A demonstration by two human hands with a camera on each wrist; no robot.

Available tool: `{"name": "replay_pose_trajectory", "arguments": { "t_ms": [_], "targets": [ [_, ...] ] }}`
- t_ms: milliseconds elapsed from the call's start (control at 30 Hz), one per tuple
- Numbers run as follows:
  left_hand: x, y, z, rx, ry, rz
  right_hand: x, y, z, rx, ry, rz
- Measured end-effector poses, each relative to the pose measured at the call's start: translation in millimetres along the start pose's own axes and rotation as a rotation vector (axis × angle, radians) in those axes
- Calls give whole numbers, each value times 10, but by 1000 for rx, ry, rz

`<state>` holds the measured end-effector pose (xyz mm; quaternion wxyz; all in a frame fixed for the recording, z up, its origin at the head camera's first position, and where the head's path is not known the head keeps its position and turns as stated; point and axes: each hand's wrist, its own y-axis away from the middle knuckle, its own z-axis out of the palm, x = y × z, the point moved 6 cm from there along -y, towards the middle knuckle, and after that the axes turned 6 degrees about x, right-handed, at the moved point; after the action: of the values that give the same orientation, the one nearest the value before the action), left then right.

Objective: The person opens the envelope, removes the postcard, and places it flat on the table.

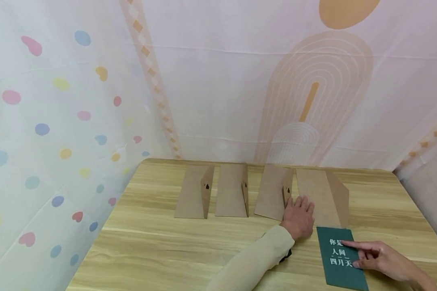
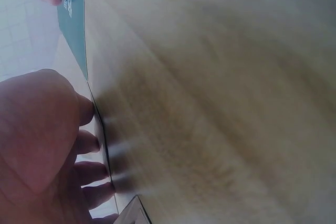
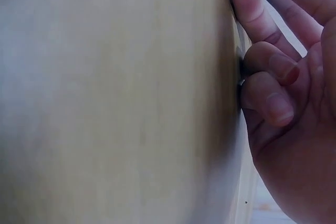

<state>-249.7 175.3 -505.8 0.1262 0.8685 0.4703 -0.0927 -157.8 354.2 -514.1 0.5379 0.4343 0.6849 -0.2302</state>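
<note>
My left hand (image 1: 298, 218) lies with spread, nearly straight fingers on the left part of the rightmost brown kraft-paper envelope (image 1: 317, 194), whose side flap (image 1: 338, 194) is folded out to the right. Just in front of that envelope is a dark green card (image 1: 335, 277) with white Chinese characters, its far edge at the envelope's near edge. My right hand (image 1: 389, 258) touches the card's face with a straight index finger and the thumb. The other fingers are curled in by the palm, as the right wrist view shows. Whether any finger reaches beneath the card, I cannot tell.
To the left stand three more brown envelopes (image 1: 194, 192), (image 1: 231, 190), (image 1: 273, 192) in a row, their right flaps raised and marked in black. Everything sits on a wood-grain table (image 1: 149, 234). A patterned curtain (image 1: 218, 81) hangs behind the table.
</note>
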Motion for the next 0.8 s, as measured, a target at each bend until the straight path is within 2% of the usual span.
{"name": "replay_pose_trajectory", "arguments": {
  "t_ms": [333,433,600,667,800],
  "targets": [
    [-4,16,-18,2,8,4,-9,25,-9,37,22,-22],
    [-8,17,-22,0,10,8,17,32,-17,63,25,-1],
    [-9,9,-13,2,18,5,33,45,-28,90,17,-44],
    [-7,7,-8,5,19,3,36,45,-30,87,9,-64],
    [-1,-1,7,8,14,2,55,41,-41,82,-3,-49]
  ]
}}
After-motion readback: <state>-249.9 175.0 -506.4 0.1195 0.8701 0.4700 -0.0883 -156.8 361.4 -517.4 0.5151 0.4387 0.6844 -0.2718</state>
